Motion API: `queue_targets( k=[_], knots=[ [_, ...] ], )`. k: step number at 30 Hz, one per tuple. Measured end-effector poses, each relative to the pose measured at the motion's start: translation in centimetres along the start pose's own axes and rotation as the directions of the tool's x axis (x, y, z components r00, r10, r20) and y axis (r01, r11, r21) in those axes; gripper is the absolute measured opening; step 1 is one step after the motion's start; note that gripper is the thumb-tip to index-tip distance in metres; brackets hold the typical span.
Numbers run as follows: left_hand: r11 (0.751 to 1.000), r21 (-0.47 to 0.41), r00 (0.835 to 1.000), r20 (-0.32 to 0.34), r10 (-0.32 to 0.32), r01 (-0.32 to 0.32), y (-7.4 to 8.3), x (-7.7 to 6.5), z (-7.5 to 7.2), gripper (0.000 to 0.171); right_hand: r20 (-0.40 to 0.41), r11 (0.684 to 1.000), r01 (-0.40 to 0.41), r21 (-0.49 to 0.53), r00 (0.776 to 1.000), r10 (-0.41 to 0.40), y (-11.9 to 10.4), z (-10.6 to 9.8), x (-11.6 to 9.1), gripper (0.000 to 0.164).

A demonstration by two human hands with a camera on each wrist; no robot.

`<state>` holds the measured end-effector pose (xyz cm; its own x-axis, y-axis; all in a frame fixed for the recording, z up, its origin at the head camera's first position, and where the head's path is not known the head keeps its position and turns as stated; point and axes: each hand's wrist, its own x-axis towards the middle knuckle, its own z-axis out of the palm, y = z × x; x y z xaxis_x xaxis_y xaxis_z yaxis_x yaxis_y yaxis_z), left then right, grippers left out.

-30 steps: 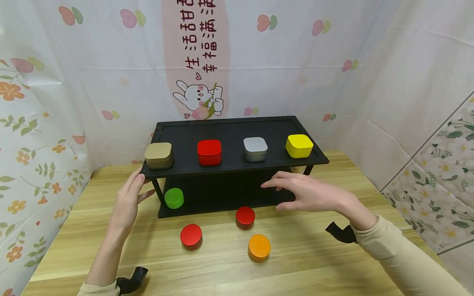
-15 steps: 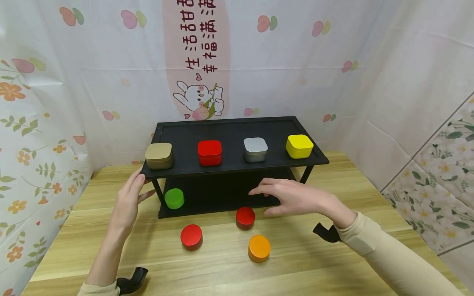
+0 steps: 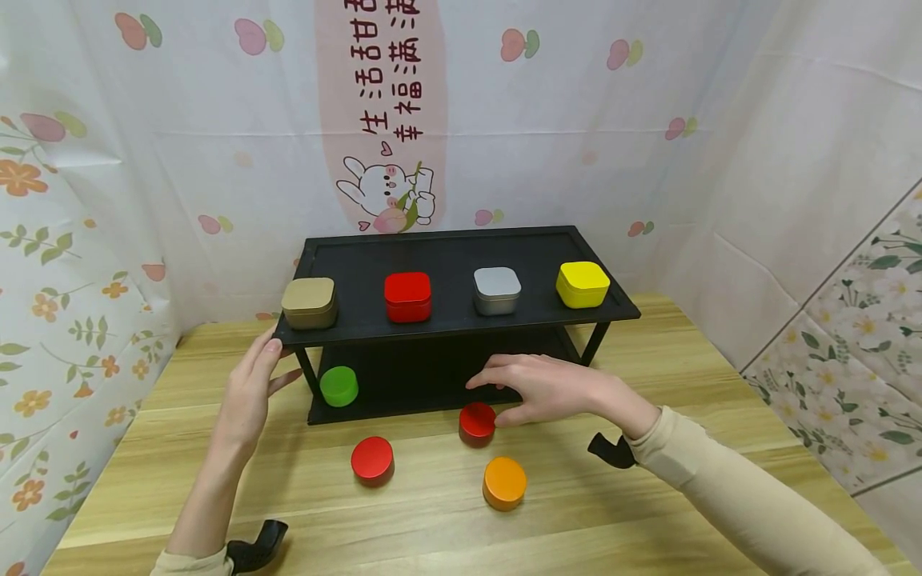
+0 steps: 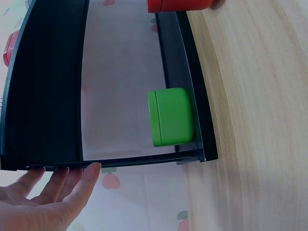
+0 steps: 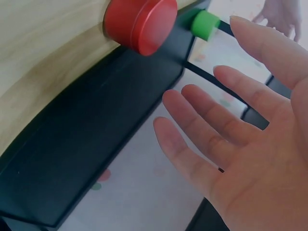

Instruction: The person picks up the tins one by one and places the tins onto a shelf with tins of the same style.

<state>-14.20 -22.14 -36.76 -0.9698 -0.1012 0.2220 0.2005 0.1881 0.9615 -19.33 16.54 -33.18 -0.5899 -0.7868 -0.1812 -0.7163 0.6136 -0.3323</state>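
Note:
My right hand is beside a round red tin on the table, its thumb close to the tin's right side. In the right wrist view its fingers are spread and hold nothing, apart from the red tin. My left hand touches the left end of a black two-tier shelf; in the left wrist view its fingertips rest against the shelf's side. A round green tin stands on the lower tier at the left.
On the upper tier stand square tins: gold, red, silver and yellow. Another round red tin and an orange tin sit on the table nearer me. A printed curtain hangs behind.
My right hand has moved left and slightly down, from in front of the shelf's right part to beside the round red tin. The left hand and the tins have stayed put.

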Motion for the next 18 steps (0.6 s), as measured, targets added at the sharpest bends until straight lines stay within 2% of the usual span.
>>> queue_targets(
  k=[11,18],
  knots=[
    [1.0,-0.008,1.0,-0.005,0.0,0.0,0.0,0.0,0.0,0.056,0.072,0.999,-0.046,0.012,0.996,0.045,0.1,1.0,1.7,0.055],
    [1.0,-0.017,1.0,0.0,0.011,-0.011,0.0,0.0,0.0,0.057,0.092,1.0,-0.025,-0.003,0.995,0.025,0.2,1.8,2.4,0.055]
  ],
)
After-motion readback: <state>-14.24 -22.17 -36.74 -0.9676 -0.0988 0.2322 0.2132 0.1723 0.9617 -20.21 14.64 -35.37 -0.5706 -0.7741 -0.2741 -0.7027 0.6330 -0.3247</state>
